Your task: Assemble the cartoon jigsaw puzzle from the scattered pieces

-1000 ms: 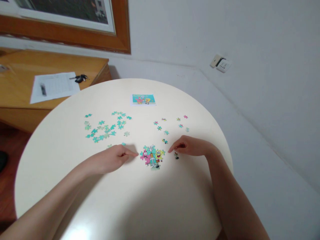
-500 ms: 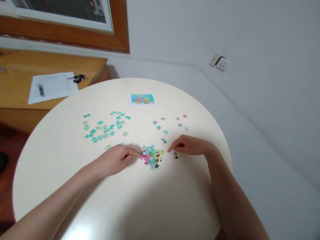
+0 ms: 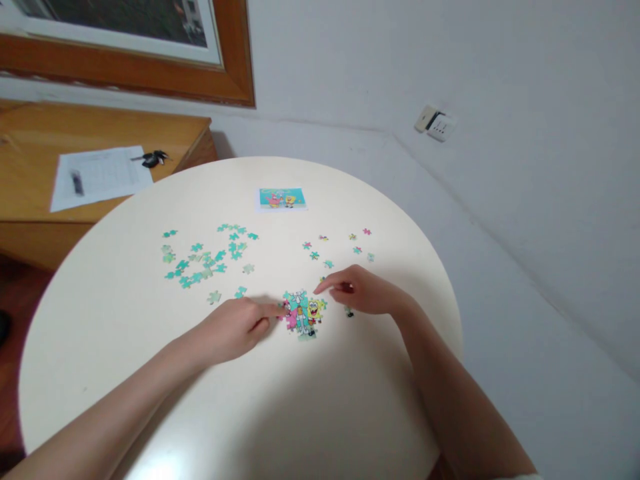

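A partly joined jigsaw puzzle [image 3: 303,315] with cartoon figures in pink, turquoise and yellow lies flat near the middle of the table. From the left, my left hand [image 3: 239,329] reaches in with its index finger stretched out onto the pink part; the other fingers are curled and grip nothing. My right hand [image 3: 361,289] points its index finger at the upper right edge of the puzzle, just above the yellow figure. Its remaining fingers are bent, with nothing seen in them. Under and beside this hand, a loose piece [image 3: 349,311] is partly hidden.
Loose turquoise pieces [image 3: 200,260] spread across the left of the round white table [image 3: 240,413]. Several mixed-colour pieces [image 3: 329,264] lie at the right. A picture card [image 3: 282,199] rests at the back. Keys [image 3: 154,158] and paper [image 3: 103,177] are on a wooden cabinet.
My right hand has moved left, its index fingertip now close to the puzzle's upper right and covering part of a small loose piece. The left finger stays on the pink part. The view shifted slightly.
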A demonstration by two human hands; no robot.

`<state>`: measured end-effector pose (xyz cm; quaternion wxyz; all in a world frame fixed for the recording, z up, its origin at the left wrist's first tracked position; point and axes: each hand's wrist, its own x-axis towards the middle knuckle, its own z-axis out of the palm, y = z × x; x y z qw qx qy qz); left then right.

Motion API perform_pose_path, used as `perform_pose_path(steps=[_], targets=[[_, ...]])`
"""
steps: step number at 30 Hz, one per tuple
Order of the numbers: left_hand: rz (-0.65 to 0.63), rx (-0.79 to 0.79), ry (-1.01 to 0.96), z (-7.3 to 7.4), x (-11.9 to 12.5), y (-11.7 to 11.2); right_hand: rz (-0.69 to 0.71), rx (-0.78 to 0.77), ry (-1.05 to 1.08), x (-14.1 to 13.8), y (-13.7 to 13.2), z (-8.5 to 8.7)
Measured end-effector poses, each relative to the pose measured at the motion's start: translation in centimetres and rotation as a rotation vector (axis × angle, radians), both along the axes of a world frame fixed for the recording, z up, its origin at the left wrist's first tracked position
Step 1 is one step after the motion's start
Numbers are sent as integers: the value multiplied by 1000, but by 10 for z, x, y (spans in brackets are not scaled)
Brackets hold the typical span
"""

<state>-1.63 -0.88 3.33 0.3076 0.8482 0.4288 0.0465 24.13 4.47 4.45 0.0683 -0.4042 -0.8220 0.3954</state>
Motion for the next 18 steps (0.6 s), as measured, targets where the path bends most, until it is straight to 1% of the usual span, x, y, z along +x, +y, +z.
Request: perform_pose_path(steps=[3, 7, 9, 13, 18], targets=[[-6, 4, 5, 2, 0, 0, 97, 53, 23, -16, -8, 0], [-15, 12, 11, 2, 1, -1, 228, 53, -59, -26, -11, -2], [-16, 17, 5, 2, 1, -1, 236, 53, -83, -26, -10, -3], [-22, 20, -4, 2, 1, 0, 171, 80, -88, -23, -9, -2], [-22, 13, 15, 1, 0, 0, 211, 37, -119, -20, -8, -1]])
